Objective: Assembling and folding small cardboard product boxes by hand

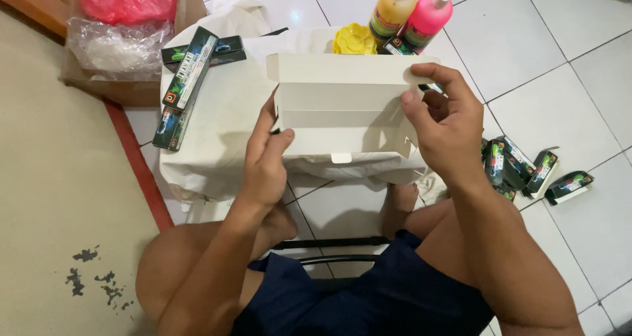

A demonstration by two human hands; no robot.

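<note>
Head view, looking down at a seated person. An unfolded white carton blank (pixel 342 109) is held flat and upright above a small table draped in white cloth (pixel 217 145); all positions below are given relative to this blank.

Left hand (pixel 266 158): grips the blank's left edge, thumb on the near face and fingers curled behind it, closed on the card; the forearm rises from the lower left, wrist bent slightly inward.

Right hand (pixel 444 129): pinches the blank's upper right flap between thumb and forefinger, the other fingers curled loosely toward the palm; the forearm comes up steeply from the lower right corner of the view.

Left of the blank, on the cloth: two long dark printed boxes (pixel 191 79), one lying across the other. Farther left, on the floor: a brown cardboard box (pixel 131 89) holding clear plastic wrap and a red bag (pixel 128 0).

Behind the blank: a yellow flower-shaped palette (pixel 354 40), an orange-yellow paint bottle (pixel 393 10) and a pink paint bottle (pixel 428 17), standing close together.

Right of the blank, on the white tiled floor (pixel 559 105): a loose heap of small dark printed boxes (pixel 526 168).

Below the blank: bare knees, dark blue shorts (pixel 368 296) and a beige mat (pixel 59 198) to the lower left.
</note>
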